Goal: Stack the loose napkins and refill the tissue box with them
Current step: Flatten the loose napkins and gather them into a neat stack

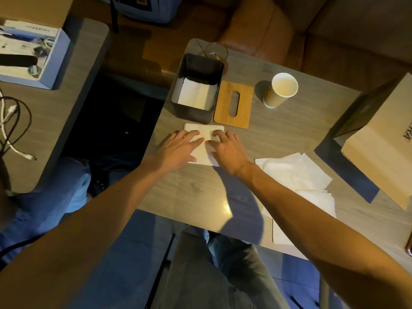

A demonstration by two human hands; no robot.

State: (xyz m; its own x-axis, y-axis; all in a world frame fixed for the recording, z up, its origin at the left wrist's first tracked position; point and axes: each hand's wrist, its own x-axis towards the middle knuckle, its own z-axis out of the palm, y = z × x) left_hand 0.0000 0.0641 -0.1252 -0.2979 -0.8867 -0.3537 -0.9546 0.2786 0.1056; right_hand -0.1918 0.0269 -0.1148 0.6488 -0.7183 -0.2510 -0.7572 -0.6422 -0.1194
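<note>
A white napkin (205, 141) lies flat on the grey table (278, 134), just in front of the dark tissue box (196, 85). My left hand (178, 150) lies on its left half with fingers spread flat. My right hand (227, 148) rests on its right half, fingers spread and slightly arched. The box stands open with white napkins (197, 94) lying in its bottom. Its wooden lid (234, 104), with an oval slot, lies flat to the right of the box. More loose napkins (296, 172) are scattered on the table to the right of my right forearm.
A paper cup (282, 90) stands right of the lid. A glass (216, 53) is behind the box. A large cardboard box (383, 143) fills the right edge. A second table (55, 108) on the left holds an open box of small items (29, 52) and cables (11, 121).
</note>
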